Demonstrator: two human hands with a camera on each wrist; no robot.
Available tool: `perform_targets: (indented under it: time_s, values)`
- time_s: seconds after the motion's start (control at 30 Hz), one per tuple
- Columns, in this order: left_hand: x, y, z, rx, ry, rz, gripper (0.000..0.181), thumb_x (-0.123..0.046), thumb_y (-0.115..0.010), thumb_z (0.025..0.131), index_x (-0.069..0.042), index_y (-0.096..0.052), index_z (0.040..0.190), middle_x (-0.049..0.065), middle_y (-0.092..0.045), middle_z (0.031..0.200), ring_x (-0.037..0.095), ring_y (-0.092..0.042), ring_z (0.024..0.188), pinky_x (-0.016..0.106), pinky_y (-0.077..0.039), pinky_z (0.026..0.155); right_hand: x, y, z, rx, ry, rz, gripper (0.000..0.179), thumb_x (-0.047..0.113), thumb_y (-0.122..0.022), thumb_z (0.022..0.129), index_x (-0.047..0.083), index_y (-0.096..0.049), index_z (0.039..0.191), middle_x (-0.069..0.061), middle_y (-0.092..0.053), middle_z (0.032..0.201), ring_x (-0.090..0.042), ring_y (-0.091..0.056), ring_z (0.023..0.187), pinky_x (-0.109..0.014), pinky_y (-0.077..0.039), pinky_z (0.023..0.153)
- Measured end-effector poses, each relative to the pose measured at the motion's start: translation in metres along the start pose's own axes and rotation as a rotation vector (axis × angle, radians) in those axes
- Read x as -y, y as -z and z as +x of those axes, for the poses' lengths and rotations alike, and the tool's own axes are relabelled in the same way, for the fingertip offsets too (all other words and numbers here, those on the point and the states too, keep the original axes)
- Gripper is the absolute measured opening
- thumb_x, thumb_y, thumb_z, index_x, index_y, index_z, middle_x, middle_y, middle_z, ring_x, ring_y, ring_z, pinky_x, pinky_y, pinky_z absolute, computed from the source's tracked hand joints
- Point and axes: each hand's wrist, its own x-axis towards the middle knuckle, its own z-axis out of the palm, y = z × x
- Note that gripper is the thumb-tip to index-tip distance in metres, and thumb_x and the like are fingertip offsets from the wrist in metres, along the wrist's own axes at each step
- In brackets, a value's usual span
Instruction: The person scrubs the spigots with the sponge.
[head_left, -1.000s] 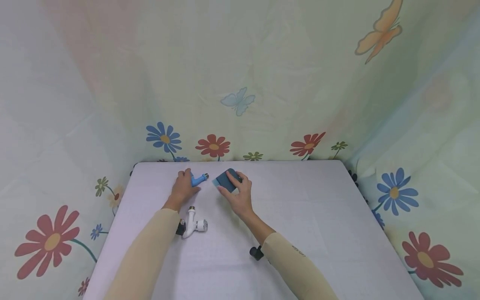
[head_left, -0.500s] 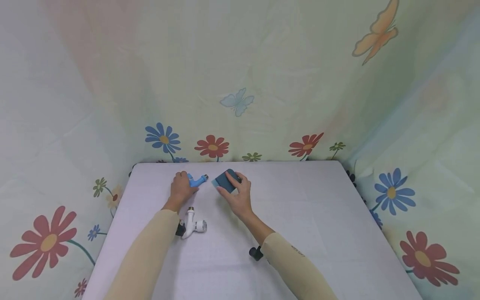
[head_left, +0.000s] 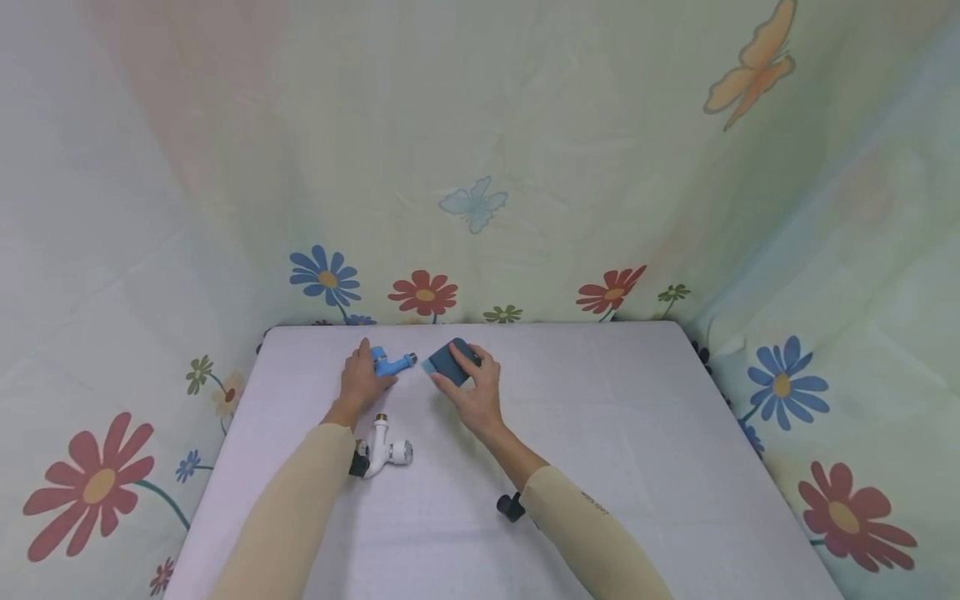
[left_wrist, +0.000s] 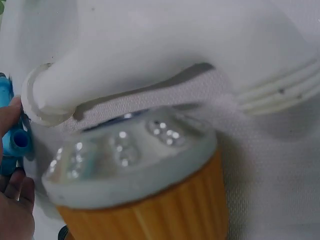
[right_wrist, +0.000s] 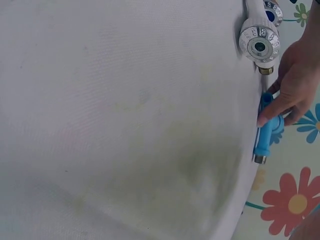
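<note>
In the head view my left hand [head_left: 361, 381] is at the left end of a blue plastic tap [head_left: 392, 365], its thumb below the tap and one finger raised. The right wrist view shows that thumb across the blue tap [right_wrist: 267, 131], whose metal thread points away. With thumb and fingers, my right hand [head_left: 480, 398] grips a flat, dark teal block [head_left: 450, 364] with rounded corners and a pale blue edge. A white tap [head_left: 380, 454] with a round silvery knob lies near my left wrist; its other end is partly hidden.
All this is on a white-covered table [head_left: 600, 417]. A curtain [head_left: 600, 167] printed with flowers and butterflies hangs behind and beside it. Close to the left wrist camera is a knob [left_wrist: 140, 170] with orange ribbed sides. A black camera [head_left: 512, 506] sits at my right wrist.
My left hand has slid slightly left, raising a finger, so more of the blue tap shows. The tap and the right hand with its teal block stay nearly still.
</note>
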Motion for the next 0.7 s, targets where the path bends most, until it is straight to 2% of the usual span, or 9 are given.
perform_targets:
  time_s: [0.13,0.23,0.43,0.53,0.7]
  values:
    - [0.007,-0.001,0.002,-0.008,-0.017,-0.043,0.093,-0.024,-0.080,0.093,0.005,-0.022,0.160,0.032,-0.036,0.157,0.048,-0.036,0.147,0.058,-0.033,0.124,0.000,0.000,0.001,-0.007,0.004,-0.004,0.065,0.047,-0.079,0.091,0.034,-0.056,0.151,-0.010,-0.034,0.164,-0.034,-0.029,0.145,-0.059,-0.044,0.112]
    - [0.010,-0.001,0.004,-0.008,-0.033,-0.040,0.087,-0.021,-0.080,0.093,0.006,-0.027,0.157,0.031,-0.037,0.154,0.045,-0.040,0.144,0.055,-0.035,0.123,0.000,0.000,0.001,-0.005,0.002,-0.004,0.065,0.047,-0.079,0.091,0.034,-0.056,0.150,-0.008,-0.034,0.164,-0.034,-0.029,0.145,-0.058,-0.044,0.112]
    - [0.010,0.000,0.004,-0.010,-0.062,-0.035,0.088,-0.021,-0.080,0.093,0.005,-0.027,0.159,0.027,-0.032,0.158,0.044,-0.040,0.147,0.053,-0.034,0.125,0.000,0.001,0.000,0.001,-0.004,-0.003,0.065,0.047,-0.078,0.091,0.035,-0.055,0.151,-0.006,-0.033,0.164,-0.034,-0.029,0.145,-0.058,-0.044,0.112]
    - [0.009,0.003,0.002,-0.017,-0.104,-0.045,0.089,-0.022,-0.081,0.092,0.003,-0.028,0.160,0.026,-0.032,0.161,0.044,-0.038,0.149,0.054,-0.033,0.125,0.000,0.001,0.001,0.000,-0.001,-0.004,0.064,0.045,-0.079,0.091,0.034,-0.056,0.151,-0.008,-0.034,0.164,-0.034,-0.029,0.145,-0.058,-0.044,0.112]
    - [0.005,0.010,0.000,-0.036,-0.210,-0.079,0.088,-0.025,-0.081,0.091,0.001,-0.032,0.159,0.026,-0.042,0.157,0.043,-0.042,0.147,0.055,-0.034,0.124,0.002,0.002,0.002,-0.003,0.000,-0.010,0.064,0.044,-0.079,0.091,0.035,-0.056,0.150,-0.008,-0.034,0.164,-0.033,-0.029,0.145,-0.056,-0.045,0.112]
